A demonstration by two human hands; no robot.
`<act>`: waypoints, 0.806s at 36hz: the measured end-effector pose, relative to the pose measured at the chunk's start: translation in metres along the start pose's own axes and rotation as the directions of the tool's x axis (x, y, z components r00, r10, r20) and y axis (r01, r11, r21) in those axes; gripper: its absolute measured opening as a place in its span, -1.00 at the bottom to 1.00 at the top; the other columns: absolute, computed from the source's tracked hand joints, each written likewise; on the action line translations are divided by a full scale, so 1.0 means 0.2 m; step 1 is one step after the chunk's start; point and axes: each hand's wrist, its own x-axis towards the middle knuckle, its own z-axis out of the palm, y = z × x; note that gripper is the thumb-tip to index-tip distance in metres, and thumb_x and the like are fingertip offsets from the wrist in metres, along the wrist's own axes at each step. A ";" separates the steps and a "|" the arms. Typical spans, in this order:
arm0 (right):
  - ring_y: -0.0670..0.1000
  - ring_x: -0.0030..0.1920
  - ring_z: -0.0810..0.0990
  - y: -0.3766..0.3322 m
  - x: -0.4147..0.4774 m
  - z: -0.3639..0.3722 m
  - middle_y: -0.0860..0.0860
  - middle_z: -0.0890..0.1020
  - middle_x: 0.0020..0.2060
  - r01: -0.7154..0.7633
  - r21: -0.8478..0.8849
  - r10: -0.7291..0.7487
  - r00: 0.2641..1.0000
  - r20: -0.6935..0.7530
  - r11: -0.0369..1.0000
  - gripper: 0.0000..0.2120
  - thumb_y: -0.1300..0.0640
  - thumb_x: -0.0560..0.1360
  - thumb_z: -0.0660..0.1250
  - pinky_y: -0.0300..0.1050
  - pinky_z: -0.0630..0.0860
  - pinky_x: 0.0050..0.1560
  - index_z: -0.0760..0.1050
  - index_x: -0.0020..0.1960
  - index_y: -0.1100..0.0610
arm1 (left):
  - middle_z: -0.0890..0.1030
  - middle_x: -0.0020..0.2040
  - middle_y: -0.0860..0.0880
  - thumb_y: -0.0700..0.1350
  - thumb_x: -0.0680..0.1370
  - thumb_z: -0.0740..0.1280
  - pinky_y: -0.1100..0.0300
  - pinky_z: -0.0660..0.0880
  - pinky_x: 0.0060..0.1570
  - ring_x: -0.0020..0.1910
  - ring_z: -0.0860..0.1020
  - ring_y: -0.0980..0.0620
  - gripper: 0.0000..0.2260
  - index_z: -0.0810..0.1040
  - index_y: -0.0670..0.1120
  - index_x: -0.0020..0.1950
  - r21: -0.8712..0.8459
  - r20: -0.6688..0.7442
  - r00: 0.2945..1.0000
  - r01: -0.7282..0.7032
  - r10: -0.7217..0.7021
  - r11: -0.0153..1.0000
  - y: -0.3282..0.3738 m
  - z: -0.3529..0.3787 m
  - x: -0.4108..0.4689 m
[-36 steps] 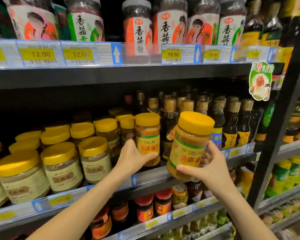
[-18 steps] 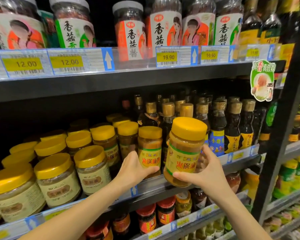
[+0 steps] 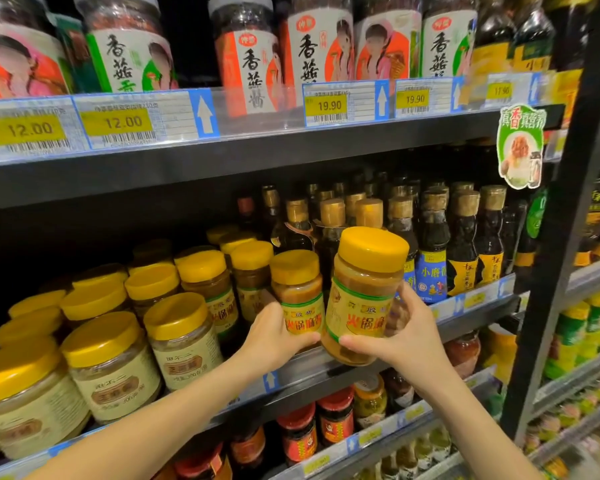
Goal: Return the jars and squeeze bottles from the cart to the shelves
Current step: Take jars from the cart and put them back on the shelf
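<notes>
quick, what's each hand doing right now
Left hand: closed on a yellow-lidded jar at the shelf front.
Right hand: holding another yellow-lidded jar.

My right hand (image 3: 407,336) grips a yellow-lidded sauce jar (image 3: 364,296), tilted, at the edge of the middle shelf (image 3: 326,370). My left hand (image 3: 274,336) clasps a matching jar (image 3: 300,294) standing on that shelf. Dark bottles (image 3: 433,244) stand behind.

Right-hand fingers (image 3: 400,296) behind the tilted jar (image 3: 364,296), rear jars (image 3: 153,251) in shadow, perhaps unreadable price tags (image 3: 499,90).
</notes>
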 end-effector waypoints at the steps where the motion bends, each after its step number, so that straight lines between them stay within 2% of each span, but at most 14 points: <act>1: -0.26 0.00 0.60 0.00 0.00 0.00 -0.11 0.61 0.03 0.001 0.003 -0.001 1.000 -0.003 1.000 -0.26 0.17 0.04 0.60 -0.40 0.54 -0.12 0.39 0.16 0.04 | 0.65 -0.03 0.04 0.04 0.32 0.53 0.11 0.59 0.01 -0.03 0.60 0.15 -0.59 0.56 -0.08 0.08 -0.006 -0.004 1.000 -0.001 0.001 1.000 0.00 0.00 0.00; 7: -0.23 0.02 0.60 -0.01 -0.01 0.02 -0.10 0.61 0.04 -0.001 0.009 0.001 1.000 -0.005 1.000 -0.24 0.10 0.01 0.59 -0.36 0.56 -0.08 0.39 0.17 0.02 | 0.67 -0.05 0.01 -0.05 0.33 0.54 0.32 0.55 -0.12 -0.05 0.63 0.12 -0.68 0.60 -0.09 0.03 -0.055 -0.009 1.000 -0.004 0.003 0.998 0.05 0.00 -0.02; 9: -0.20 0.02 0.61 -0.02 -0.02 0.02 -0.08 0.62 0.05 -0.001 0.004 0.001 1.000 0.002 1.000 -0.22 0.10 0.01 0.59 -0.33 0.57 -0.06 0.39 0.19 0.05 | 0.62 -0.10 0.02 -0.05 0.33 0.54 0.36 0.50 -0.24 -0.13 0.58 0.15 -0.72 0.50 -0.04 -0.09 -0.099 -0.012 0.998 0.054 -0.055 0.994 0.06 -0.03 -0.04; 10: -0.18 0.03 0.62 -0.02 -0.02 0.03 -0.06 0.62 0.04 0.000 0.002 0.000 1.000 0.006 1.000 -0.22 0.10 0.01 0.59 -0.31 0.58 -0.06 0.39 0.19 0.06 | 0.58 -0.09 -0.01 -0.04 0.34 0.54 0.32 0.49 -0.24 -0.13 0.55 0.15 -0.68 0.42 -0.04 -0.12 -0.115 -0.023 0.995 0.098 -0.101 0.989 0.06 -0.05 -0.05; 11: -0.17 0.03 0.62 -0.02 -0.02 0.03 -0.05 0.63 0.04 0.001 -0.002 -0.001 1.000 0.010 1.000 -0.22 0.10 0.01 0.60 -0.29 0.58 -0.05 0.40 0.18 0.06 | 0.56 -0.03 -0.06 -0.04 0.36 0.52 0.21 0.54 -0.16 -0.06 0.55 0.09 -0.65 0.37 -0.07 -0.10 -0.135 -0.041 0.991 0.120 -0.127 0.984 0.05 -0.07 -0.06; 13: -0.18 0.01 0.63 -0.03 -0.03 0.04 -0.06 0.64 0.01 0.004 -0.012 -0.004 1.000 0.020 1.000 -0.26 0.14 0.03 0.61 -0.31 0.58 -0.08 0.41 0.15 0.04 | 0.50 0.23 -0.12 -0.10 0.42 0.47 0.02 0.51 0.18 0.22 0.50 -0.03 -0.64 0.35 -0.13 0.07 -0.273 -0.067 0.991 0.092 -0.114 0.958 0.07 -0.12 -0.11; 14: -0.19 -0.01 0.63 -0.03 -0.03 0.05 -0.07 0.64 0.00 0.007 -0.014 -0.006 1.000 0.029 1.000 -0.28 0.18 0.04 0.62 -0.34 0.57 -0.10 0.41 0.13 0.03 | 0.44 0.34 -0.10 -0.16 0.46 0.43 0.06 0.43 0.28 0.32 0.44 -0.02 -0.61 0.33 -0.10 0.19 -0.363 -0.064 0.995 0.053 -0.082 0.930 0.11 -0.16 -0.15; 15: -0.20 -0.02 0.63 -0.04 -0.03 0.06 -0.08 0.64 -0.01 0.010 -0.016 -0.009 0.999 0.039 1.000 -0.29 0.20 0.04 0.62 -0.36 0.56 -0.11 0.42 0.12 0.02 | 0.39 0.39 -0.07 -0.19 0.47 0.39 0.16 0.39 0.31 0.36 0.39 0.03 -0.50 0.27 -0.07 0.34 -0.427 -0.079 0.997 -0.012 -0.024 0.904 0.14 -0.20 -0.20; 16: -0.20 -0.02 0.63 -0.04 -0.03 0.07 -0.08 0.64 -0.02 0.015 -0.020 -0.014 0.999 0.052 1.000 -0.30 0.20 0.04 0.61 -0.35 0.56 -0.11 0.42 0.12 0.01 | 0.37 0.40 -0.04 -0.17 0.46 0.38 0.27 0.39 0.29 0.36 0.38 0.10 -0.44 0.23 -0.01 0.39 -0.446 -0.095 0.994 -0.087 0.049 0.891 0.17 -0.26 -0.24; 19: -0.13 0.01 0.64 -0.05 -0.03 0.13 -0.05 0.65 0.00 0.026 -0.043 -0.022 0.996 0.087 0.999 -0.30 0.18 0.06 0.64 -0.25 0.59 -0.04 0.43 0.13 0.02 | 0.38 0.37 0.11 0.10 0.35 0.40 0.47 0.37 0.22 0.30 0.40 0.29 -0.36 0.22 0.14 0.38 -0.300 -0.089 0.957 -0.289 0.275 0.909 0.28 -0.43 -0.33; 22: -0.12 0.01 0.64 -0.06 -0.03 0.20 -0.06 0.66 -0.01 0.048 -0.073 -0.040 0.993 0.110 0.996 -0.31 0.22 0.09 0.65 -0.24 0.59 -0.05 0.44 0.14 0.03 | 0.35 0.38 0.18 0.35 0.24 0.39 0.44 0.38 0.23 0.31 0.37 0.33 -0.11 0.13 0.14 0.48 0.034 0.016 0.930 -0.367 0.367 0.929 0.36 -0.57 -0.32; 24: -0.15 0.00 0.64 -0.06 -0.03 0.25 -0.07 0.67 -0.03 0.063 -0.082 -0.052 0.991 0.125 0.995 -0.31 0.24 0.09 0.64 -0.28 0.57 -0.07 0.45 0.14 0.02 | 0.37 0.41 0.10 0.40 0.16 0.38 0.28 0.41 0.27 0.31 0.39 0.24 -0.01 0.11 0.10 0.50 0.204 0.073 0.923 -0.385 0.378 0.900 0.41 -0.62 -0.30; 26: -0.21 -0.01 0.62 -0.08 -0.03 0.30 -0.09 0.66 -0.05 0.084 -0.095 -0.070 0.987 0.144 0.992 -0.33 0.25 0.10 0.64 -0.37 0.53 -0.09 0.45 0.12 -0.02 | 0.44 0.35 0.08 0.41 0.13 0.38 0.18 0.47 0.22 0.27 0.44 0.15 0.01 0.16 0.05 0.48 0.346 0.124 0.924 -0.381 0.361 0.857 0.45 -0.64 -0.28; 29: -0.32 -0.02 0.58 -0.10 -0.04 0.34 -0.19 0.62 -0.08 0.117 -0.125 -0.095 0.981 0.167 0.985 -0.36 0.22 0.10 0.64 -0.48 0.47 -0.13 0.43 0.05 -0.11 | 0.53 0.19 0.12 0.35 0.15 0.41 0.26 0.52 0.02 0.09 0.51 0.18 -0.15 0.35 0.04 0.36 0.434 0.164 0.913 -0.408 0.374 0.803 0.47 -0.65 -0.25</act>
